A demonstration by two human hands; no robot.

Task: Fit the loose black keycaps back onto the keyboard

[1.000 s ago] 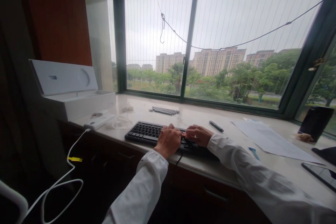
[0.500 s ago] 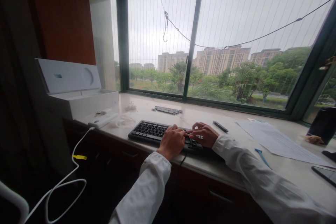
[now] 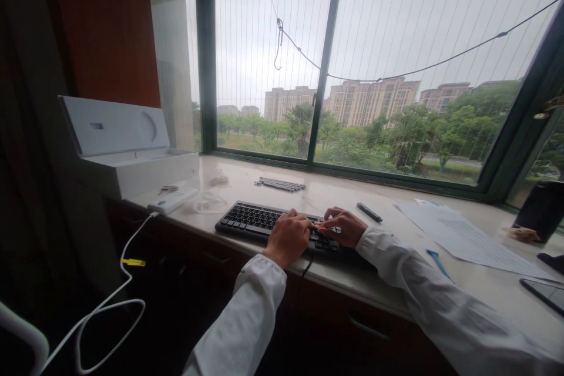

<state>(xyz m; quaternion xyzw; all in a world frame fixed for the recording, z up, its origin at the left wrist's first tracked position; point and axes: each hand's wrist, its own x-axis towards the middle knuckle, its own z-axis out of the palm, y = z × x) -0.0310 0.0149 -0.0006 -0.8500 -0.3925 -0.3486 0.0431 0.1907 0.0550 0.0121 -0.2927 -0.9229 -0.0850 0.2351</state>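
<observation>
A black keyboard [image 3: 253,218] lies near the front edge of the white counter. My left hand [image 3: 288,238] is over its middle-right part, back upward and fingers curled together. From the right, my right hand [image 3: 346,227] reaches in with its thumb and finger pinched. Both sets of fingertips meet just above the keys. Whatever is between them is too small and covered to make out. Behind the keyboard lies a stack of thin grey strips [image 3: 280,184]. A short dark stick-like object [image 3: 369,212] is beyond my right hand.
An open white box [image 3: 154,175] stands at the left, with a white power strip [image 3: 171,200] and crumpled clear plastic [image 3: 209,204] nearby. Printed paper [image 3: 467,238], a blue tool [image 3: 439,264] and a phone [image 3: 544,295] lie at the right. The window [image 3: 273,129] borders the counter's back.
My fingers have shifted only slightly over the keyboard, with the right hand's fingertips drawn a little closer together. The other things lie as before.
</observation>
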